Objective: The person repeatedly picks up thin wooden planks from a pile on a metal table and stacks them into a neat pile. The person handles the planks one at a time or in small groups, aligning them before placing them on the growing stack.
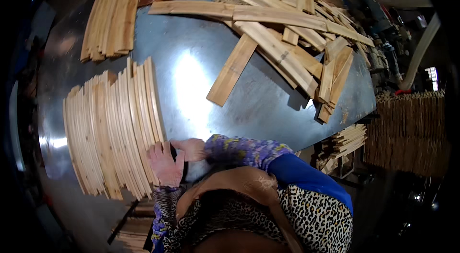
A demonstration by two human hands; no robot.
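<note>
A long row of narrow wooden strips (108, 133) stands side by side at the left of a shiny metal table (191, 73). My left hand (165, 163), in a pale pink glove, rests against the near right end of this row with its fingers spread. Close beside it, my right hand (191, 149), gloved the same way, reaches in from the right toward the last strip. Its fingertips are partly hidden by the left hand, so I cannot tell whether they grip anything. A small dark gap shows between the two hands.
A smaller group of wooden strips (110, 23) lies at the far left. Loose boards (282, 56) pile up across the far right, one board (232, 71) jutting toward me. Below the table's right edge are stacked strips (349, 140) and a tall wood stack (407, 133).
</note>
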